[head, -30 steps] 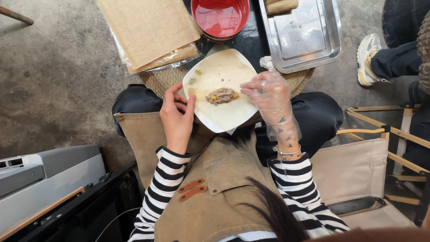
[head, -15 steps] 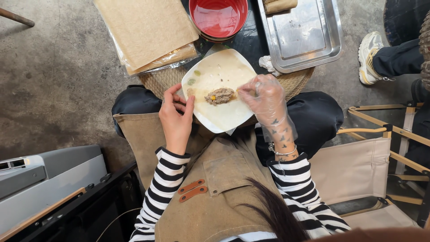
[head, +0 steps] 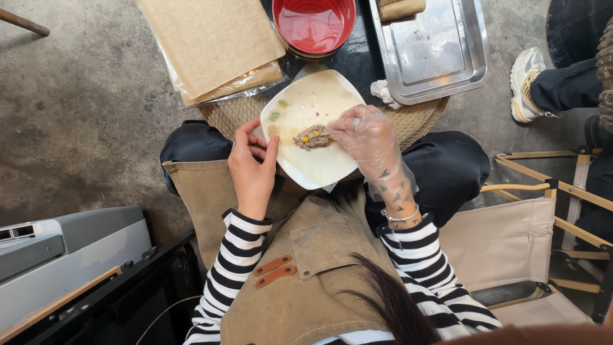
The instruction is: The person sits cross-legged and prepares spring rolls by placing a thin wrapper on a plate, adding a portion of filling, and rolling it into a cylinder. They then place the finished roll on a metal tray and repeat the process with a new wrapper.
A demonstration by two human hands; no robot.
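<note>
**Shaping the filling on the wrapper**

The brown filling point(head: 311, 137) lies near the middle of a pale wrapper point(head: 319, 108) on a white plate point(head: 319, 174). The gloved right hand point(head: 367, 137) pinches its edge; better press gently, keeping the mound compact. The bare left hand point(head: 252, 169) steadies the plate rim, fingers half spread.

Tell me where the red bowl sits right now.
In the head view, the red bowl sits at top centre, between the stack of brown wrappers and the metal tray.
</note>
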